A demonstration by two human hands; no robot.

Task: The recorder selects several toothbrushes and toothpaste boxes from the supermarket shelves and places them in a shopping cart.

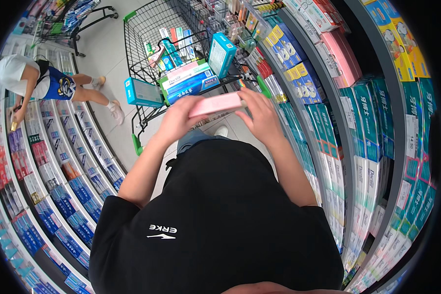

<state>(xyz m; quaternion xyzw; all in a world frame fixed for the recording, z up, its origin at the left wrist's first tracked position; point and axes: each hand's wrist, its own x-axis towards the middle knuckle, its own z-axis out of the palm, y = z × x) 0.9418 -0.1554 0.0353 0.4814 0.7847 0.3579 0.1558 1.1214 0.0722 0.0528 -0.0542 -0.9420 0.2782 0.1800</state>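
A pink carton (215, 104) is held level in front of my waist. My left hand (181, 117) grips its left end, with the thumb and fingers around it. At the carton's right end is my right hand (259, 114), its fingertips touching the upper corner and its thumb spread below. Just beyond the carton stands a wire shopping cart (139, 47). Several toothpaste boxes (173, 51) lie in its basket, and more boxes (191, 81) are stacked at its near end between two teal boxes (222, 55) (144, 92).
Shelves of boxed toothpaste (367, 117) curve along the right. Opposite, on the left, run shelves of packaged oral-care goods (64, 198). A person (40, 79) leans towards those shelves. Another loaded cart (68, 25) stands at the top left. Tiled floor (112, 79) shows between the shelf rows.
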